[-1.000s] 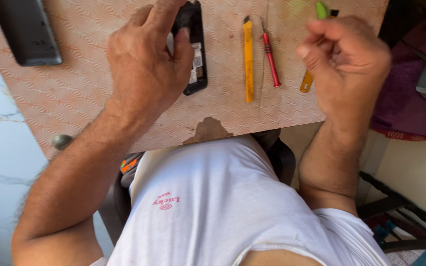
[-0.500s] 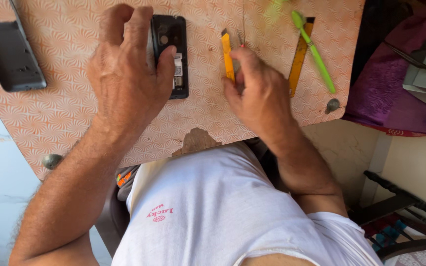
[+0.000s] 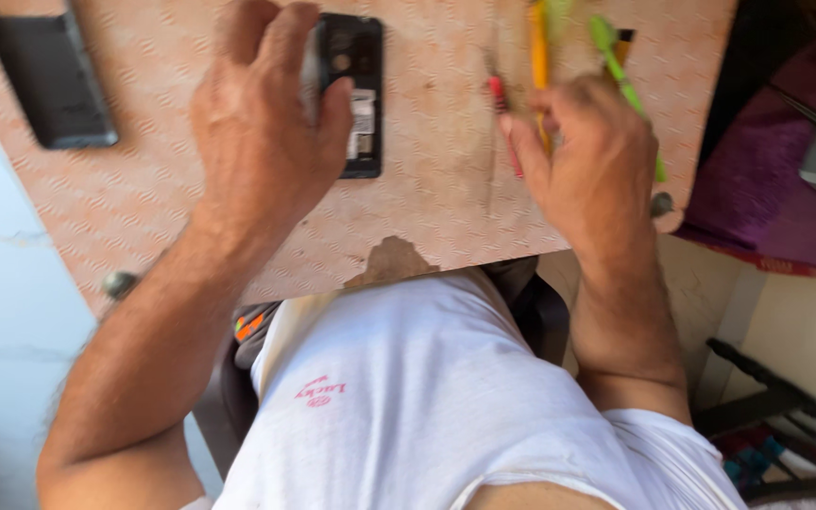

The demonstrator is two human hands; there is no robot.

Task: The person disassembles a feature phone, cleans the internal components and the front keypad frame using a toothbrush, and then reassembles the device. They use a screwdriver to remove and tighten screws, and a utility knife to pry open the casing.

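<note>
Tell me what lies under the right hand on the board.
Under the right hand a red-handled tool and a yellow tool stick out past the fingers, on the patterned board. Their lower ends are covered by the hand, so any grip is hidden.

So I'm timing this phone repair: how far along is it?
Done: the back cover lies apart, and the phone is open. In hand: the left hand steadies it while the right hand reaches among the tools, at the red screwdriver. Left: the inside work and the cover.
</note>
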